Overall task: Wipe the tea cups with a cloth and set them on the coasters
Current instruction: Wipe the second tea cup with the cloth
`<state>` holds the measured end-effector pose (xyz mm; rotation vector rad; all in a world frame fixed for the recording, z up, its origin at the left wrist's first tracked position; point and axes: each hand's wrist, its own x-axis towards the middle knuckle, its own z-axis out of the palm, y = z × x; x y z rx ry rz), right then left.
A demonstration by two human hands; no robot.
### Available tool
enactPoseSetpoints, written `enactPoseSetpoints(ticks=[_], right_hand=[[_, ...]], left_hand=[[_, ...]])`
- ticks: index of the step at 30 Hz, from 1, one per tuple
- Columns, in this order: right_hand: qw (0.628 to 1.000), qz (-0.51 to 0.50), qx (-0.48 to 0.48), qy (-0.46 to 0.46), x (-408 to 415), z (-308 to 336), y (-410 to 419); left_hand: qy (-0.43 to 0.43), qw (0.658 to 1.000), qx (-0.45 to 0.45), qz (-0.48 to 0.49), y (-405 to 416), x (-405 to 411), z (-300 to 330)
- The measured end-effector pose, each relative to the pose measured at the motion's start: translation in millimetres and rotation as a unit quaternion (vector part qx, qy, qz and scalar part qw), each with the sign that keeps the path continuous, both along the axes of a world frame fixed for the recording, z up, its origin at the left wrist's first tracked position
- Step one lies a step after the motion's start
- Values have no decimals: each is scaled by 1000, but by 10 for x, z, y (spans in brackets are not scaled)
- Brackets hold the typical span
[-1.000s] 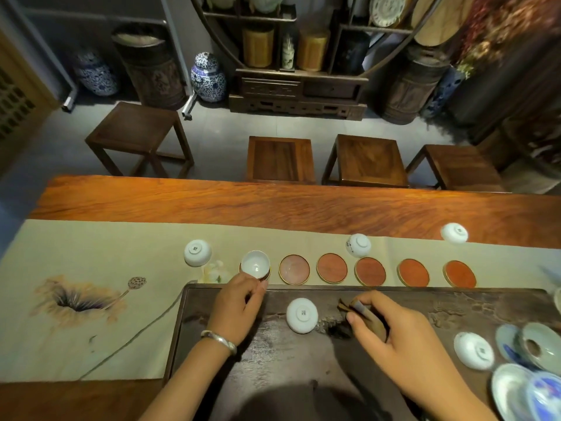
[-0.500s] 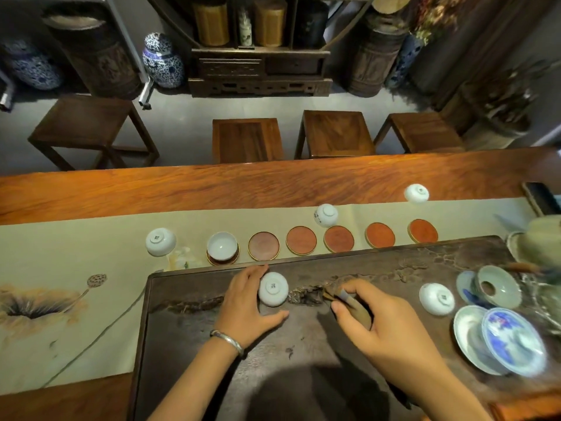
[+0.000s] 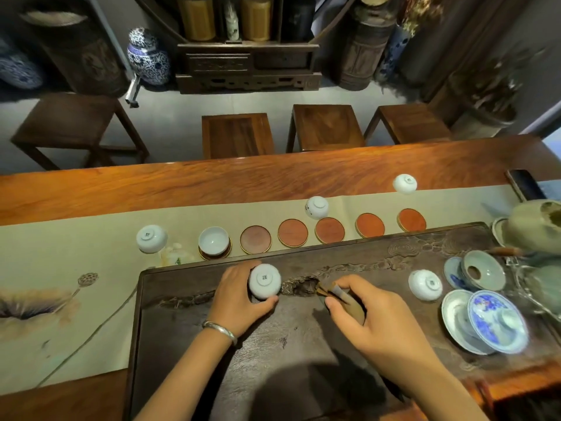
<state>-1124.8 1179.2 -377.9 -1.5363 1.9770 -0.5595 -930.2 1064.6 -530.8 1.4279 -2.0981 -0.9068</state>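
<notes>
Gripping an upturned white porcelain tea cup on the dark carved wooden tea tray, the left hand curls its fingers around it; the right hand pinches a folded brown cloth just beside.

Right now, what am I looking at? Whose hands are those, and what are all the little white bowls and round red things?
The picture comes from a camera worn on a person's head, looking down at their own two hands. The left hand grips an upside-down white tea cup. The right hand holds a folded brown cloth for wiping. Both are over a dark carved tea tray. The round red things are coasters, lined up on a beige table runner. One upright cup already sits on the leftmost coaster; five coasters are bare. More upside-down cups wait, like one on the tray. At the right stands a blue-and-white lidded bowl.
</notes>
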Motion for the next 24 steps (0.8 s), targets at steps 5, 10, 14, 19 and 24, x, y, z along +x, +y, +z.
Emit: enactPoseSetpoints(ticks=[5, 10, 14, 19, 24], right_hand=[[1000, 5, -29, 7, 57, 201, 16], [997, 6, -73, 0, 150, 504, 75], [994, 10, -102, -26, 208, 704, 116], [993, 54, -99, -23, 255, 862, 129], [991, 92, -92, 1, 184, 936, 131]], left_hand=[[23, 999, 7, -28, 148, 56, 370], [58, 998, 3, -28, 392, 114, 903], [83, 996, -7, -44, 588, 116, 1262], [104, 994, -27, -32, 763, 39, 1540], [122, 991, -45, -8, 793, -156, 1704]])
